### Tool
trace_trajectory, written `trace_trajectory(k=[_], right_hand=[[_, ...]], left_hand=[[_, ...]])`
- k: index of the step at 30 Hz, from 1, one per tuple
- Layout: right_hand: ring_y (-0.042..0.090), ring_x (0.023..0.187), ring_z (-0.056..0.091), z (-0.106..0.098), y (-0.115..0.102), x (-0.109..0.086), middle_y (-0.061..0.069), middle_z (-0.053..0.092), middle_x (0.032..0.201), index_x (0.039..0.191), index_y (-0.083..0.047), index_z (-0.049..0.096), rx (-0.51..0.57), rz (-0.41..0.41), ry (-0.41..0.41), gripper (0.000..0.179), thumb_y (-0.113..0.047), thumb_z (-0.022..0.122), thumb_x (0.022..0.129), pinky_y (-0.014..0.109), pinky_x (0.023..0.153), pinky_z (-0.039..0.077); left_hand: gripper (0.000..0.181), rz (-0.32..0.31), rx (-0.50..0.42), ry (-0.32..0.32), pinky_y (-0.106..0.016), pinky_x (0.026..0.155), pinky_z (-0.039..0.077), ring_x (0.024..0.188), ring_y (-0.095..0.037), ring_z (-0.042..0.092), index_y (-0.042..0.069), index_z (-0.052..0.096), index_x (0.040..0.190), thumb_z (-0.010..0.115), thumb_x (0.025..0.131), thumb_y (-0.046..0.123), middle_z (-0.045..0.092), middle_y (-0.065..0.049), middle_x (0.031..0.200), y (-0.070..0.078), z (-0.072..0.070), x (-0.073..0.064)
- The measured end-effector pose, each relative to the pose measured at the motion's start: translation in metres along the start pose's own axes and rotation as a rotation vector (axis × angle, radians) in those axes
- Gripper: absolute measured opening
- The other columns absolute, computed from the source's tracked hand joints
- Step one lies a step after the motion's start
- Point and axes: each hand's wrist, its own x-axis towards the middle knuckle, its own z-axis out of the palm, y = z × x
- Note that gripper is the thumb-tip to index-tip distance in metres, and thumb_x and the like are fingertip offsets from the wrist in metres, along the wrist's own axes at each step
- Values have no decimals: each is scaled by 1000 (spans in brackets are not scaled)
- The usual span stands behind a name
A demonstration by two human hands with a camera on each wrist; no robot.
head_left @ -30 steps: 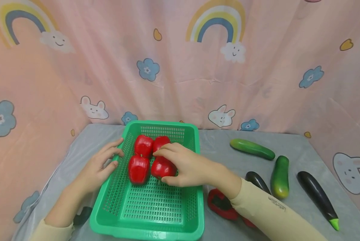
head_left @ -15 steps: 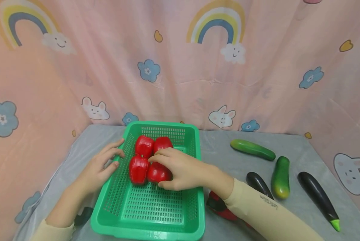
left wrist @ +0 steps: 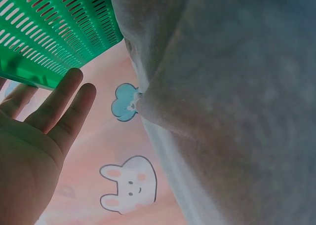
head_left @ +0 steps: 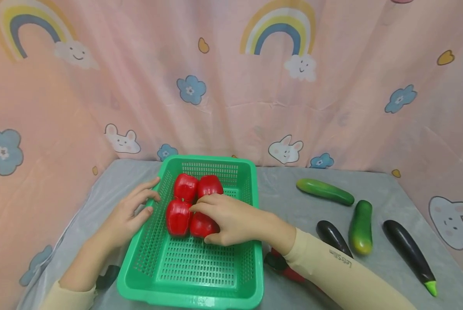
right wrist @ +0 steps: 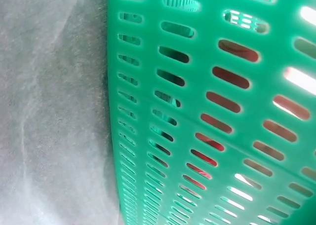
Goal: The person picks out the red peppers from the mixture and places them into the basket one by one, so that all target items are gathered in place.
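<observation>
A green plastic basket [head_left: 188, 297] stands on the grey cloth with several red bell peppers in it. My right hand [head_left: 239, 219] reaches over the basket's right side and grips the front right red bell pepper [head_left: 202, 224], thumb in front and fingers over its top. This pepper touches the front left bell pepper [head_left: 178, 217]. Behind them lie two more bell peppers [head_left: 185, 187]. Along the left rim, my left hand [head_left: 128, 215] touches the basket with extended fingers; the left wrist view shows these fingers [left wrist: 57, 104] against the green edge. The right wrist view shows only basket wall [right wrist: 197, 111] and cloth.
Right of the basket lie two green cucumber-like vegetables [head_left: 324, 191], a dark eggplant [head_left: 409, 256] and another dark one [head_left: 332, 236] partly behind my sleeve. A red and black item [head_left: 279, 262] is half hidden under my right arm. Something dark [head_left: 108, 276] lies beside my left wrist.
My right hand has moved slightly left and toward me with the front right bell pepper, bringing it against the front left one. The left hand has stayed at the rim.
</observation>
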Motion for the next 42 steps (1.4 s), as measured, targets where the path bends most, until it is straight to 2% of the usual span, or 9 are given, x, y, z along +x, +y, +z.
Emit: trace_trajectory(k=[24, 36, 42], right_hand=[[18, 132, 58, 2, -1, 0, 1, 63, 144, 153, -19, 60, -63, 13, -36, 79, -39, 94, 84, 42, 109, 53], [17, 129, 59, -6, -4, -5, 1, 64, 142, 153, -18, 59, -41, 20, -30, 79, -42, 93, 85, 41, 106, 56], [16, 131, 57, -18, -7, -12, 0, 62, 144, 153, -18, 59, -35, 23, -8, 75, -43, 90, 89, 41, 109, 53]], left_hand=[[18, 16, -3, 7, -71, 101, 51, 148, -44, 49, 9, 67, 119, 66, 102, 4, 50, -16, 165, -1, 1, 0], [18, 7, 17, 9, -68, 97, 54, 148, -39, 51, 12, 67, 119, 66, 102, 6, 49, -13, 166, 0, 1, -1], [19, 21, 19, 14, -68, 97, 55, 148, -40, 51, 12, 68, 119, 66, 102, 4, 50, -14, 166, 1, 2, -1]])
